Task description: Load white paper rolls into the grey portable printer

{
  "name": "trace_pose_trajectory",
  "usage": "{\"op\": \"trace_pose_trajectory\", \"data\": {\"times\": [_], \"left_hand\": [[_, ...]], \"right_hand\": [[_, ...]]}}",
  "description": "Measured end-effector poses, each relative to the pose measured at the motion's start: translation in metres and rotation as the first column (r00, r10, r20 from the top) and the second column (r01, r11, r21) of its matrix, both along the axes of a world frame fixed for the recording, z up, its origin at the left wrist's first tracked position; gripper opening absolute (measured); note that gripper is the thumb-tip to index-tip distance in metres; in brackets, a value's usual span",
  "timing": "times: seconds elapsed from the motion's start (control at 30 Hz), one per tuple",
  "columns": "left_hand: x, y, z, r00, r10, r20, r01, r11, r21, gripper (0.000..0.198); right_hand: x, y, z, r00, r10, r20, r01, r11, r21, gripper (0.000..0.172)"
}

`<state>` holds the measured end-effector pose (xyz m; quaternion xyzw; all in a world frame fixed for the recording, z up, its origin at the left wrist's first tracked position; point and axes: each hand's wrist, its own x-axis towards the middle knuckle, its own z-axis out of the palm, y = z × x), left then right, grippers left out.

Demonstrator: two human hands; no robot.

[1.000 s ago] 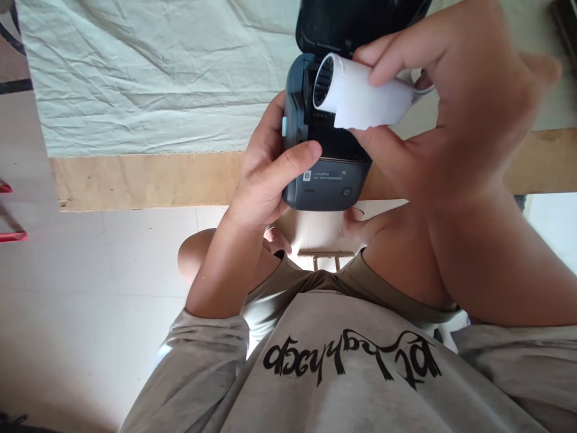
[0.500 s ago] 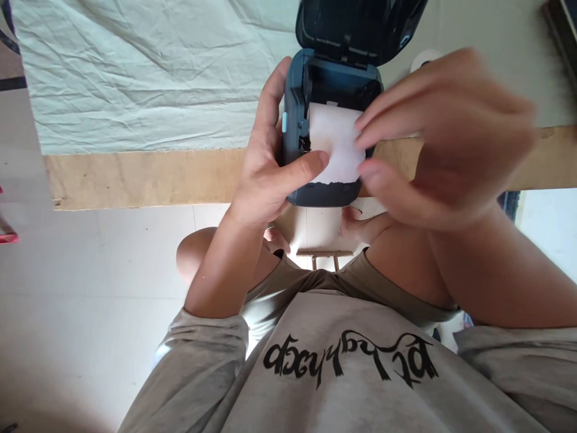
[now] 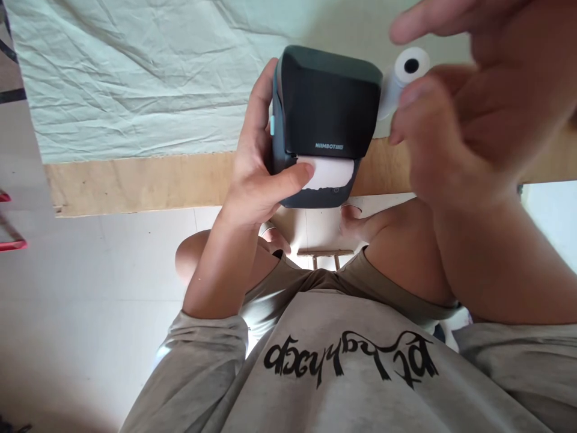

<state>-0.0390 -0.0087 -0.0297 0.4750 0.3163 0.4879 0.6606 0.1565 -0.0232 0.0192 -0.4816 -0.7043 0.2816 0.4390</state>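
Note:
My left hand (image 3: 264, 162) grips a dark label printer (image 3: 331, 102) from its left side, the thumb pressing a white paper strip (image 3: 331, 172) against the front. The printer's black lid is down, and the strip sticks out below the lid's edge with a ragged end. To the right, my right hand (image 3: 469, 114) is raised with fingers apart and holds nothing. Between that hand and the printer, a white paper roll (image 3: 411, 66) with a dark core hole rests on the cloth, partly hidden.
A pale green cloth (image 3: 148, 78) covers the table, whose bare wooden edge (image 3: 144, 186) runs across in front of me. Below are my legs, a small wooden stool or rung (image 3: 324, 252) and the pale floor (image 3: 99, 288). A red-edged object (image 3: 13, 245) lies at far left.
The printer's lid has swung from open to shut over the paper. My right hand has left the paper and moved up and right. My left hand keeps its hold.

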Motion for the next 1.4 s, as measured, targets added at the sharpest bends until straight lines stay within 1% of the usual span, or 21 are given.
{"op": "trace_pose_trajectory", "data": {"times": [0.03, 0.07, 0.13, 0.2, 0.3, 0.37, 0.43, 0.5, 0.57, 0.63, 0.7, 0.73, 0.83, 0.9, 1.0, 1.03, 1.13, 1.2, 1.27, 1.37, 1.4], "left_hand": [[0.002, -0.004, 0.006, 0.999, 0.001, 0.039, -0.002, 1.000, 0.012, 0.061], [0.004, -0.008, 0.011, 0.999, 0.019, 0.049, -0.019, 1.000, -0.013, 0.056], [0.006, -0.012, 0.016, 0.998, 0.038, 0.058, -0.037, 0.999, -0.016, 0.046], [0.008, -0.013, 0.016, 0.999, 0.048, 0.025, -0.047, 0.999, -0.025, 0.032], [0.010, -0.012, 0.014, 0.998, 0.065, 0.000, -0.065, 0.996, -0.069, 0.023], [0.012, -0.012, 0.013, 0.995, 0.102, 0.000, -0.102, 0.991, -0.089, 0.022], [0.013, -0.011, 0.011, 0.994, 0.112, 0.003, -0.111, 0.991, -0.075, 0.025], [0.014, -0.011, 0.010, 0.992, 0.122, 0.016, -0.121, 0.991, -0.063, 0.030], [0.014, -0.010, 0.010, 0.987, 0.150, 0.050, -0.146, 0.987, -0.068, 0.031], [0.015, -0.009, 0.010, 0.991, 0.112, 0.079, -0.106, 0.992, -0.074, 0.032], [0.016, -0.008, 0.013, 0.993, 0.064, 0.099, -0.053, 0.993, -0.110, 0.033], [0.017, -0.007, 0.014, 0.992, 0.072, 0.105, -0.058, 0.989, -0.134, 0.032], [0.021, -0.008, 0.021, 0.976, 0.193, 0.102, -0.171, 0.965, -0.197, 0.027], [0.021, -0.009, 0.026, 0.977, 0.182, 0.116, -0.157, 0.968, -0.197, 0.019], [0.021, -0.010, 0.031, 0.971, 0.148, 0.187, -0.107, 0.972, -0.211, 0.025], [0.021, -0.011, 0.031, 0.967, 0.146, 0.207, -0.099, 0.971, -0.219, 0.026], [0.022, -0.011, 0.029, 0.951, 0.189, 0.244, -0.138, 0.968, -0.209, 0.028], [0.024, -0.010, 0.027, 0.935, 0.222, 0.277, -0.170, 0.965, -0.200, 0.033], [0.024, -0.009, 0.026, 0.921, 0.240, 0.308, -0.179, 0.960, -0.214, 0.033], [0.022, -0.007, 0.026, 0.919, 0.199, 0.341, -0.115, 0.962, -0.249, 0.029], [0.021, -0.007, 0.026, 0.927, 0.159, 0.339, -0.075, 0.966, -0.248, 0.027]], "right_hand": [[-0.001, -0.001, 0.000, 0.999, 0.014, 0.041, -0.016, 0.999, 0.042, 0.026], [-0.002, -0.001, 0.000, 0.995, 0.047, 0.091, -0.053, 0.996, 0.068, 0.029], [-0.002, 0.001, -0.003, 0.974, 0.140, 0.177, -0.150, 0.987, 0.047, 0.037], [-0.002, 0.004, -0.006, 0.962, 0.195, 0.191, -0.203, 0.979, 0.020, 0.040], [-0.001, 0.008, -0.006, 0.959, 0.217, 0.180, -0.224, 0.974, 0.019, 0.039], [-0.002, 0.009, -0.005, 0.951, 0.225, 0.212, -0.231, 0.973, 0.003, 0.038], [-0.003, 0.010, -0.005, 0.944, 0.230, 0.235, -0.239, 0.971, 0.011, 0.036], [-0.005, 0.010, -0.006, 0.946, 0.230, 0.228, -0.249, 0.967, 0.059, 0.035], [-0.006, 0.009, -0.009, 0.952, 0.228, 0.204, -0.254, 0.961, 0.110, 0.035], [-0.005, 0.009, -0.012, 0.955, 0.224, 0.193, -0.251, 0.959, 0.133, 0.035], [-0.003, 0.010, -0.014, 0.953, 0.232, 0.194, -0.261, 0.954, 0.146, 0.036], [-0.003, 0.010, -0.015, 0.952, 0.237, 0.194, -0.268, 0.951, 0.154, 0.036], [-0.001, 0.010, -0.015, 0.949, 0.247, 0.194, -0.280, 0.945, 0.167, 0.036], [-0.001, 0.009, -0.014, 0.948, 0.245, 0.202, -0.282, 0.942, 0.182, 0.037], [0.000, 0.010, -0.014, 0.942, 0.240, 0.235, -0.287, 0.939, 0.191, 0.039], [0.000, 0.010, -0.014, 0.938, 0.243, 0.247, -0.291, 0.940, 0.180, 0.039], [0.001, 0.011, -0.013, 0.928, 0.276, 0.250, -0.316, 0.938, 0.141, 0.046], [0.001, 0.011, -0.012, 0.930, 0.297, 0.219, -0.326, 0.939, 0.111, 0.054], [0.001, 0.009, -0.010, 0.941, 0.287, 0.180, -0.304, 0.950, 0.074, 0.058], [0.002, 0.007, -0.007, 0.965, 0.221, 0.140, -0.223, 0.975, -0.001, 0.060], [0.002, 0.006, -0.006, 0.974, 0.191, 0.124, -0.193, 0.981, 0.001, 0.061]]}}
